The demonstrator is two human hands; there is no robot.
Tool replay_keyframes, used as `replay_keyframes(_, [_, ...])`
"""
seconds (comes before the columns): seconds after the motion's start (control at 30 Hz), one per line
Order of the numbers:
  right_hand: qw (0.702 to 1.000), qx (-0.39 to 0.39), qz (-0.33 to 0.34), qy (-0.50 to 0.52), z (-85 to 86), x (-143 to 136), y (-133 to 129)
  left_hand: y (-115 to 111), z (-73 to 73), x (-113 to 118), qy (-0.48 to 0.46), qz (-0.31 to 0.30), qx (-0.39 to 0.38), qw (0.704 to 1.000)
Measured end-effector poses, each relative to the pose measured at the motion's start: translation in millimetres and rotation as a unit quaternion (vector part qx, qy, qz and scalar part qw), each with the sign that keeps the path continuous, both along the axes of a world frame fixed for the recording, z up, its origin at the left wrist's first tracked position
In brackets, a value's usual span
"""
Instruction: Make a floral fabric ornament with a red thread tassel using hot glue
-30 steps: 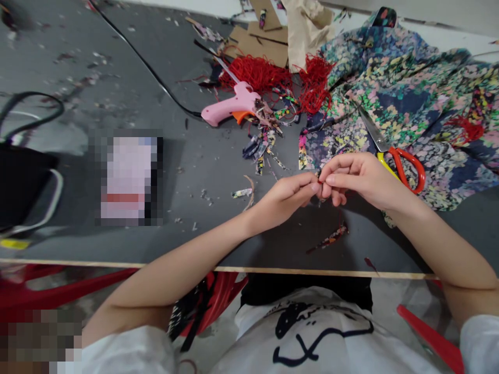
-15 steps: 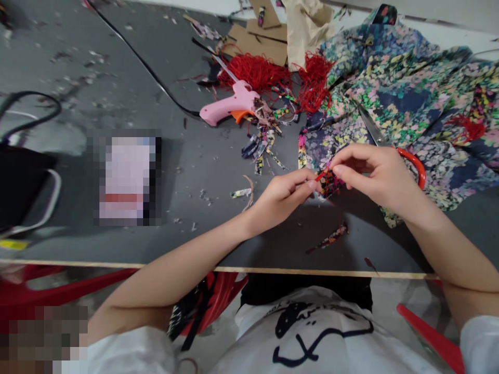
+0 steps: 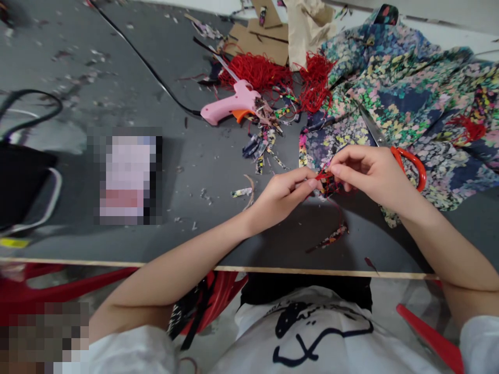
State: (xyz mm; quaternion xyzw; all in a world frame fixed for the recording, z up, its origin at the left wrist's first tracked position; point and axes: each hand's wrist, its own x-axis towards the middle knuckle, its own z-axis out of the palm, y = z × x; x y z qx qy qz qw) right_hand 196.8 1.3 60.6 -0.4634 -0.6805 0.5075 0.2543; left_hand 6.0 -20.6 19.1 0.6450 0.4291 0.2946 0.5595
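Between my hands is a small bit of red string (image 3: 323,175). My left hand (image 3: 283,195) pinches it between thumb and forefinger. The fingers of my right hand (image 3: 366,169) close on the string's other side, their tips nearly meeting the left ones. Just below the fingertips lies a dark patterned scrap (image 3: 331,186) with red strands over it. Floral fabric (image 3: 409,98) spreads behind and to the right. On that fabric rest scissors with orange-red handles (image 3: 420,169), partly covered by my right hand.
A pink glue gun (image 3: 224,108) with a black cord lies behind my left hand, near fabric strips (image 3: 262,145). Red string piles (image 3: 259,71) and cardboard (image 3: 273,39) sit farther back. A blurred-out phone-like object (image 3: 127,176) is at left. The table edge (image 3: 312,271) runs in front of me.
My hands stay almost in place, with slight finger movement at the red string. A thin red strand now shows hanging below them. The other things stay put.
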Motion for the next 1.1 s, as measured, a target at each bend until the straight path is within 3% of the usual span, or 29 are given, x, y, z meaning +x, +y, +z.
replay_keyframes(0.17, [1.000,-0.002,0.011,0.009,-0.2,-1.6,0.1,1.0,-0.2,1.3,-0.037,0.008,-0.030,0.999])
replay_keyframes(0.27, [0.999,-0.020,-0.005,0.036,-3.0,-3.0,-0.7,3.0,-1.3,0.3,-0.132,0.013,-0.094,0.987])
replay_keyframes(0.33, [0.996,-0.076,0.003,0.054,-9.7,-5.5,-2.7,5.5,-1.5,-1.4,-0.229,0.028,-0.138,0.963])
replay_keyframes(0.4, [0.983,-0.161,0.052,0.072,-20.5,-9.9,-6.4,8.6,-0.7,-3.2,-0.301,0.052,-0.163,0.938])
replay_keyframes(0.5, [0.944,-0.270,0.141,0.124,-37.6,-18.0,-13.2,12.1,2.8,-4.7,-0.337,0.093,-0.188,0.918])
replay_keyframes(0.6, [0.916,-0.317,0.174,0.173,-46.0,-22.9,-16.8,13.4,6.9,-4.7,-0.344,0.133,-0.226,0.901])
replay_keyframes(0.87, [0.867,-0.439,0.098,0.214,-42.4,-18.2,-7.4,20.0,10.4,-5.8,-0.350,0.191,-0.259,0.880])
replay_keyframes(0.97, [0.891,-0.417,0.073,0.168,-41.0,-18.3,-5.7,23.7,11.0,-6.8,-0.340,0.213,-0.278,0.872])
replay_keyframes(1.03, [0.936,-0.329,0.021,0.121,-38.1,-20.4,-6.9,24.0,11.9,-7.0,-0.331,0.219,-0.285,0.872])
replay_keyframes(1.1, [0.963,-0.250,-0.021,0.100,-35.0,-23.4,-10.2,21.8,12.8,-6.4,-0.318,0.204,-0.289,0.880])
